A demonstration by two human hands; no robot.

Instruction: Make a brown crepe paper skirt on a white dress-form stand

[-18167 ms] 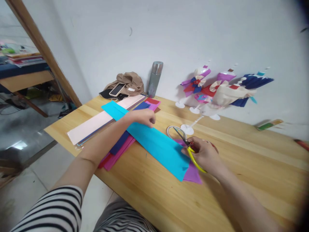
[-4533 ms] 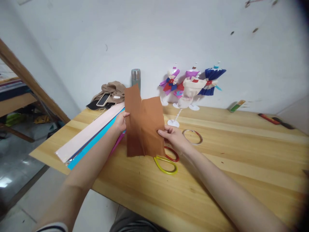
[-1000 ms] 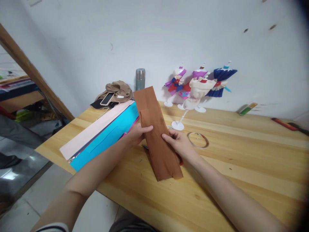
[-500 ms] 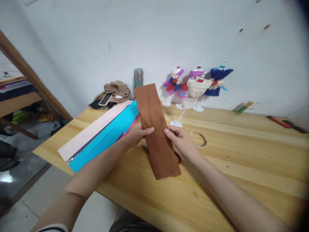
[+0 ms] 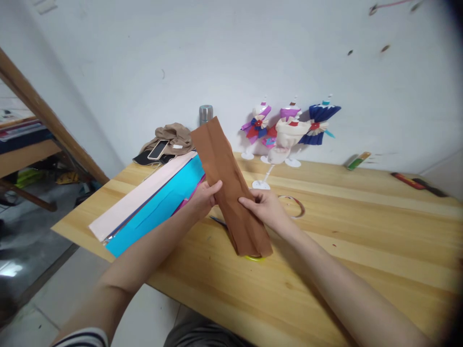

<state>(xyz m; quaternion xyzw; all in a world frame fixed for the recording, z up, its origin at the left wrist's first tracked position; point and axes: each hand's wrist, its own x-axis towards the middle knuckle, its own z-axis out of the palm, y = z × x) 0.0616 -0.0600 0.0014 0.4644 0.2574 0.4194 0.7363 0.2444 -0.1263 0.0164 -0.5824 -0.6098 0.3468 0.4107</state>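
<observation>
A long folded strip of brown crepe paper (image 5: 227, 183) is held tilted above the wooden table (image 5: 361, 241). My left hand (image 5: 207, 196) pinches its left edge near the middle. My right hand (image 5: 263, 208) grips the right edge, thumb on top. The strip's lower end hangs over scissors, of which only a yellow handle loop (image 5: 254, 258) and a blade tip (image 5: 216, 221) show.
A stack of long paper sheets, pink (image 5: 141, 195) and cyan (image 5: 159, 208) on top, lies at the left. A tape ring (image 5: 295, 205) sits behind my right hand. Paper dolls (image 5: 289, 130), a flask (image 5: 205, 114), cloth with a phone (image 5: 159, 149) and a glue stick (image 5: 357, 160) line the wall.
Over the last second the brown strip has been pressed narrower and tilted further left. Both hands stayed at its middle. The yellow scissor handle now shows below its end.
</observation>
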